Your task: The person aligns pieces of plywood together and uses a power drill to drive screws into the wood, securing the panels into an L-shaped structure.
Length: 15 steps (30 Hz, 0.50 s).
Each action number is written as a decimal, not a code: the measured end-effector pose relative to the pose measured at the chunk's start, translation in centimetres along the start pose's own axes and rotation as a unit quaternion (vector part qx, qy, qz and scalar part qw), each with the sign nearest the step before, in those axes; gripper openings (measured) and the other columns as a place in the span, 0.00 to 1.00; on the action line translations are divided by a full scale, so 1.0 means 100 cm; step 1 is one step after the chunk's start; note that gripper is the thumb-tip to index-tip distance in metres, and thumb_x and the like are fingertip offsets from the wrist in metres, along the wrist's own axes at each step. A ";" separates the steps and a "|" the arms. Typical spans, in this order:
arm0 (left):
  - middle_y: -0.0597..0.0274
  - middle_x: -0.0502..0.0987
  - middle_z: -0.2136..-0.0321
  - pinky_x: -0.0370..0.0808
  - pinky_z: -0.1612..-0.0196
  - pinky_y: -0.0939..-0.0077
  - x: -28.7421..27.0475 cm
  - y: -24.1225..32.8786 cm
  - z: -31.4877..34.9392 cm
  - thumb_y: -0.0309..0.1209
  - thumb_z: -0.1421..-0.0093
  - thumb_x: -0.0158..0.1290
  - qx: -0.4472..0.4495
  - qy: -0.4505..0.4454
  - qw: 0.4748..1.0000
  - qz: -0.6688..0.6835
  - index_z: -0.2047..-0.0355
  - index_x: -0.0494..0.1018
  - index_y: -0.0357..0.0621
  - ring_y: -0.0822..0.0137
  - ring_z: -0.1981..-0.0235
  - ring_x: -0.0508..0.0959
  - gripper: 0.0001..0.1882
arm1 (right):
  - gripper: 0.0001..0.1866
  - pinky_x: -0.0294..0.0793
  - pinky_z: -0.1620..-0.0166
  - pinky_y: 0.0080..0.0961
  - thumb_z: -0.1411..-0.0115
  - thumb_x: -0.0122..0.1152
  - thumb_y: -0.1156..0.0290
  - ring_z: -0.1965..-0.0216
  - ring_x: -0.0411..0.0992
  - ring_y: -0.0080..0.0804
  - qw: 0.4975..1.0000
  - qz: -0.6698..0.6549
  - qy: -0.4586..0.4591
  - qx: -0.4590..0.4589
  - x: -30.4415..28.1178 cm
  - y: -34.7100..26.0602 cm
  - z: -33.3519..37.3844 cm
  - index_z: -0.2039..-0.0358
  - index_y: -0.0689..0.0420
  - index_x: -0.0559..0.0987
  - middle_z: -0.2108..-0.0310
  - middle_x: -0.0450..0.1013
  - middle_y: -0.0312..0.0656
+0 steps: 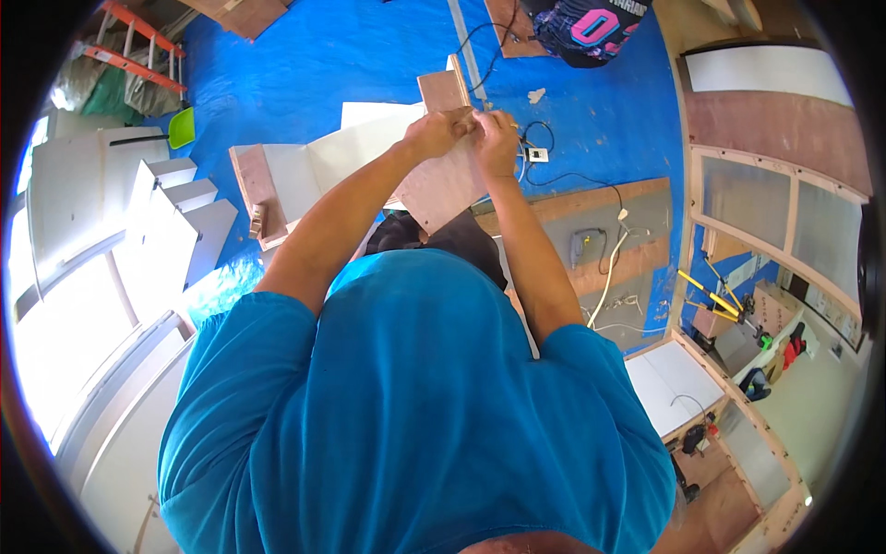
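My left hand (438,132) and my right hand (496,143) meet at the upper part of a light plywood panel (436,189) in front of me. The fingers of both are curled and pinched close together over its edge. Whatever lies between the fingertips is too small or hidden to make out. Just beyond the hands a brown plywood piece (441,90) stands up, with a narrow wooden strip along its right side. To the left of the panel lie white boards (355,143) and a wood-edged white box part (281,171).
Blue sheeting (277,65) covers the floor. A co-worker in a dark printed shirt (591,28) is at the far right. Cords and a white outlet box (537,155) lie right of my hands, near a grey power tool (580,247). An orange ladder (138,65) and green dustpan (182,129) are left.
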<state>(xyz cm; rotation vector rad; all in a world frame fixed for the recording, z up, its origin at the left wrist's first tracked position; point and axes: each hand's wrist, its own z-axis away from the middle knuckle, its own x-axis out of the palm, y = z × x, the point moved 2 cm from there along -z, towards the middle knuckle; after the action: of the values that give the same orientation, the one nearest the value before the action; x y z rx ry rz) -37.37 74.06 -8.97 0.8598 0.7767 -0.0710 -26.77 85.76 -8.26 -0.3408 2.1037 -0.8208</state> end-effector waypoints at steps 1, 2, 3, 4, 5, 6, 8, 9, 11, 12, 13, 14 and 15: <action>0.48 0.81 0.49 0.75 0.43 0.54 -0.001 -0.003 0.000 0.51 0.31 0.49 -0.001 -0.006 1.000 0.005 0.33 0.69 0.67 0.47 0.45 0.79 0.27 | 0.11 0.74 0.58 0.44 0.49 0.62 0.85 0.61 0.75 0.52 1.000 -0.009 -0.003 -0.004 0.001 -0.002 -0.001 0.65 0.60 0.83 0.67 0.77 0.48; 0.53 0.80 0.46 0.75 0.42 0.55 -0.001 -0.005 0.000 0.52 0.31 0.49 -0.003 -0.012 1.000 0.009 0.33 0.68 0.70 0.50 0.43 0.79 0.26 | 0.12 0.74 0.59 0.44 0.51 0.62 0.85 0.62 0.74 0.52 1.000 0.014 -0.004 -0.015 0.000 -0.003 -0.002 0.65 0.59 0.83 0.67 0.77 0.48; 0.51 0.79 0.44 0.74 0.41 0.54 -0.006 0.015 0.002 0.54 0.31 0.48 -0.002 -0.058 0.998 0.033 0.33 0.68 0.69 0.49 0.42 0.77 0.28 | 0.13 0.73 0.59 0.44 0.52 0.63 0.85 0.63 0.74 0.51 0.999 0.045 -0.001 -0.021 -0.004 0.004 -0.003 0.65 0.58 0.83 0.67 0.77 0.47; 0.51 0.79 0.44 0.74 0.41 0.54 -0.005 0.011 0.000 0.54 0.31 0.48 -0.012 -0.046 0.998 0.030 0.33 0.68 0.69 0.49 0.42 0.77 0.28 | 0.13 0.73 0.59 0.44 0.52 0.63 0.85 0.63 0.74 0.51 0.999 0.031 -0.003 -0.029 -0.002 0.003 -0.005 0.65 0.58 0.83 0.67 0.77 0.47; 0.50 0.79 0.45 0.74 0.41 0.53 -0.005 0.007 -0.001 0.54 0.31 0.47 -0.018 -0.038 0.999 -0.006 0.33 0.67 0.69 0.47 0.43 0.78 0.28 | 0.14 0.73 0.59 0.44 0.53 0.63 0.84 0.62 0.74 0.51 0.999 0.036 -0.001 -0.018 0.000 0.002 -0.006 0.65 0.58 0.83 0.67 0.77 0.47; 0.49 0.79 0.45 0.75 0.42 0.53 0.003 0.011 -0.003 0.55 0.31 0.47 -0.012 -0.041 0.999 -0.033 0.32 0.67 0.68 0.46 0.43 0.78 0.28 | 0.14 0.73 0.59 0.45 0.53 0.63 0.84 0.61 0.74 0.51 0.998 0.059 -0.001 -0.002 -0.005 0.009 -0.001 0.64 0.57 0.83 0.66 0.77 0.46; 0.48 0.80 0.46 0.76 0.43 0.52 0.004 0.004 0.002 0.55 0.31 0.48 0.011 -0.021 0.999 -0.026 0.32 0.67 0.68 0.45 0.45 0.79 0.29 | 0.16 0.73 0.57 0.45 0.51 0.64 0.83 0.61 0.74 0.52 0.999 0.046 -0.014 0.000 0.002 0.019 0.002 0.60 0.58 0.83 0.64 0.77 0.46; 0.48 0.80 0.47 0.76 0.44 0.52 0.003 0.008 0.003 0.54 0.31 0.48 0.007 -0.028 0.999 -0.020 0.32 0.66 0.68 0.45 0.46 0.80 0.29 | 0.17 0.74 0.57 0.44 0.49 0.65 0.82 0.60 0.74 0.52 0.999 0.027 -0.016 0.019 0.001 0.020 0.003 0.57 0.58 0.82 0.64 0.77 0.46; 0.48 0.81 0.50 0.77 0.45 0.52 0.000 0.006 0.005 0.52 0.31 0.49 0.003 -0.030 1.000 -0.008 0.32 0.66 0.68 0.46 0.47 0.80 0.28 | 0.22 0.76 0.55 0.42 0.45 0.65 0.81 0.57 0.75 0.49 0.995 -0.045 -0.028 0.082 -0.002 0.014 0.000 0.48 0.58 0.79 0.62 0.78 0.47; 0.48 0.81 0.50 0.77 0.45 0.52 0.002 0.004 0.006 0.52 0.31 0.49 0.003 -0.033 0.999 -0.008 0.32 0.66 0.68 0.46 0.47 0.80 0.28 | 0.22 0.76 0.55 0.42 0.45 0.65 0.81 0.57 0.75 0.49 0.995 -0.044 -0.027 0.086 -0.007 0.016 0.000 0.48 0.58 0.79 0.62 0.78 0.47; 0.46 0.82 0.51 0.77 0.46 0.52 0.003 0.003 0.005 0.50 0.31 0.50 -0.002 -0.021 0.999 -0.024 0.32 0.66 0.68 0.45 0.48 0.81 0.28 | 0.24 0.77 0.54 0.40 0.46 0.67 0.80 0.56 0.75 0.47 0.985 -0.094 -0.067 0.128 -0.010 0.019 0.000 0.46 0.58 0.78 0.59 0.77 0.46; 0.44 0.82 0.52 0.77 0.46 0.52 0.004 0.002 0.004 0.48 0.31 0.51 -0.009 -0.009 0.999 -0.039 0.32 0.66 0.69 0.44 0.49 0.81 0.27 | 0.26 0.78 0.53 0.38 0.46 0.68 0.79 0.54 0.75 0.44 0.969 -0.145 -0.108 0.168 -0.013 0.022 0.000 0.44 0.57 0.77 0.56 0.77 0.45; 0.44 0.82 0.52 0.77 0.46 0.52 0.005 0.001 0.002 0.48 0.31 0.51 -0.007 -0.016 0.999 -0.040 0.32 0.66 0.69 0.44 0.49 0.81 0.27 | 0.26 0.78 0.53 0.38 0.46 0.68 0.79 0.54 0.75 0.44 0.968 -0.143 -0.105 0.175 -0.019 0.029 0.003 0.44 0.57 0.77 0.56 0.77 0.45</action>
<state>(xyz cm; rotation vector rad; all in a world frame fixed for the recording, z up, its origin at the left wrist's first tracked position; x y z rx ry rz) -36.83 74.18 -9.16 0.8115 0.7807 -0.1501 -25.29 88.78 -9.19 -0.5219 1.6948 -1.2462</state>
